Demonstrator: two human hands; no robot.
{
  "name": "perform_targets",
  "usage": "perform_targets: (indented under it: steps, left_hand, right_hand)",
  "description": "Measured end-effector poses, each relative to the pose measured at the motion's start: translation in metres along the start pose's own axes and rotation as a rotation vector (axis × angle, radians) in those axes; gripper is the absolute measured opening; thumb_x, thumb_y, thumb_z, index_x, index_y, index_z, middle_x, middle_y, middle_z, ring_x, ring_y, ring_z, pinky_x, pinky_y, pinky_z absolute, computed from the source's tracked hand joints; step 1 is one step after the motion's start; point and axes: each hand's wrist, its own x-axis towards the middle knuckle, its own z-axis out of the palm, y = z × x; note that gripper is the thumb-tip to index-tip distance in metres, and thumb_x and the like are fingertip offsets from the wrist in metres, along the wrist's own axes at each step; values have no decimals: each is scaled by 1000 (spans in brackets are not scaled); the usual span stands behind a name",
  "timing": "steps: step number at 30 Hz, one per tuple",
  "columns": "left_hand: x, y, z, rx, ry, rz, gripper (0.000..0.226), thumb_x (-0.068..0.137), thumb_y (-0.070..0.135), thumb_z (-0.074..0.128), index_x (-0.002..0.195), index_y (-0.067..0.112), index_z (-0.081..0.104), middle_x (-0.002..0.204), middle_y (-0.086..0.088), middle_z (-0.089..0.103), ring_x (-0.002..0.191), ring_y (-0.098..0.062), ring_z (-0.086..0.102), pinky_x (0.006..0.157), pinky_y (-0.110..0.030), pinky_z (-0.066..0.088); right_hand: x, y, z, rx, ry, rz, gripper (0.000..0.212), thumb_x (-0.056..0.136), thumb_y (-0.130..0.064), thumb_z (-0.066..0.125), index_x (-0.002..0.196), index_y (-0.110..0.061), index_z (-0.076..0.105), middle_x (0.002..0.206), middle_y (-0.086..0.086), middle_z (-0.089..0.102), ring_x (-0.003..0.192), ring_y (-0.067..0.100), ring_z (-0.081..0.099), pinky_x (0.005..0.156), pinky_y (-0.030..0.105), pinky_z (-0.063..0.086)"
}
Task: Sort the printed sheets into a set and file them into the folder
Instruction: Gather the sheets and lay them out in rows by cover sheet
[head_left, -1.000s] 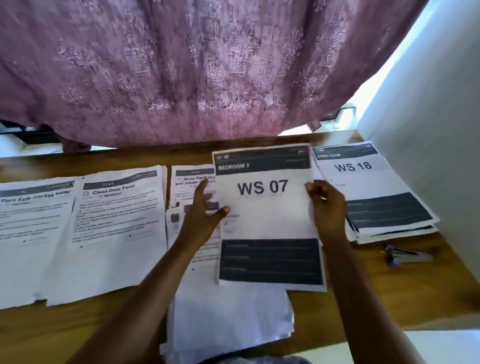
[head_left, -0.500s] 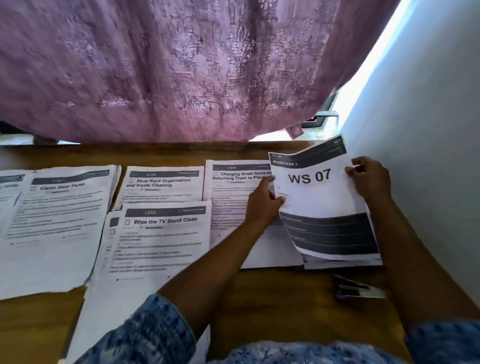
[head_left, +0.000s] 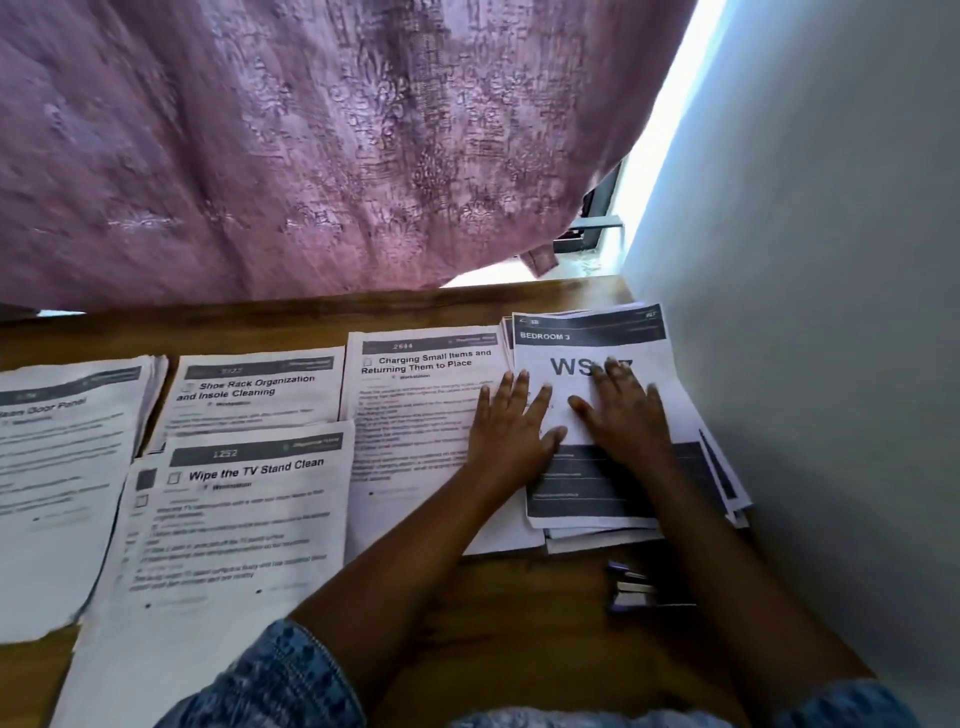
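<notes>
The "BEDROOM 3 / WS 07" sheet (head_left: 566, 358) lies on top of the right-hand pile (head_left: 727, 483) beside the wall. My right hand (head_left: 621, 410) presses flat on it with fingers spread, covering part of the title. Flat with straight fingers, my left hand (head_left: 511, 423) rests across the sheet's left edge and the "Charging Small Items" sheet (head_left: 421, 415). Further left lie the "Shoe Rack Organization" pile (head_left: 254, 389), the "Wipe the TV Stand Clean" pile (head_left: 234, 519) and the "Clean Door Panel" pile (head_left: 57, 467). No folder is in view.
All piles lie on a wooden table (head_left: 519, 623). A small stapler-like object (head_left: 631, 590) sits on the wood below the right pile. A white wall (head_left: 831, 364) borders the table's right side. A purple curtain (head_left: 311, 156) hangs over the far edge.
The WS 07 sheet, held up in both hands before, was carried right and laid on the right pile. Both hands now press flat on it. The camera view swung right.
</notes>
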Motion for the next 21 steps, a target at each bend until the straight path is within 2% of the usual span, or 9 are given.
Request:
perform_targets:
  steps: [6,10,12,14,16,17,19,21]
  left_hand:
    - [-11,18,3,16,4,-68,70,96,61,22,154,28,0,161,-7,-11,147,-23,-16,110,-46,-22]
    - [-11,18,4,29,18,-78,71,96,63,20,154,28,0,161,-6,-11,147,-23,-16,109,-47,-24]
    - [-13,13,1,7,63,-19,71,94,66,16,154,30,1,162,-5,-7,148,-22,-13,108,-45,-26]
    - [-20,5,-10,-50,158,45,75,88,71,5,153,32,6,162,-3,-1,149,-21,-7,106,-41,-29]
    - [-32,-9,-27,-90,234,35,76,88,72,5,153,33,12,162,-2,6,149,-21,-1,107,-43,-26]
    - [-41,-20,-35,-88,253,4,72,91,70,11,152,33,17,162,-2,9,149,-21,1,108,-45,-22]
    - [-63,-52,-45,-73,284,-101,62,95,63,25,149,32,28,161,0,14,149,-21,7,113,-49,-12]
    - [-89,-87,-51,-101,298,-229,55,96,56,36,145,30,37,159,0,22,147,-21,15,116,-52,-2]
  right_hand:
    - [0,21,-9,-13,-56,-148,90,77,-73,2,151,-24,17,160,1,12,147,17,10,117,42,5]
    - [2,22,-10,-8,-88,-156,90,78,-74,3,152,-23,16,160,1,10,147,17,8,117,43,2]
    - [-1,16,-13,-33,-32,-161,92,79,-75,0,151,-21,18,159,4,13,147,20,10,116,49,-1]
    - [-8,-4,-21,-34,164,-199,81,88,-69,13,147,-15,31,155,11,27,143,27,24,113,57,5]
    - [-15,-38,-30,49,432,-196,60,92,-50,42,136,-10,48,137,16,52,128,33,48,107,58,26]
    - [-22,-59,-33,125,512,-188,50,90,-42,51,128,-8,55,124,17,61,115,33,58,99,54,38]
    - [-39,-106,-33,290,488,-227,32,88,-30,61,113,-9,63,104,14,68,92,30,66,82,43,48]
    - [-56,-144,-24,415,352,-292,24,87,-26,65,107,-12,64,98,8,69,84,24,66,74,36,51]
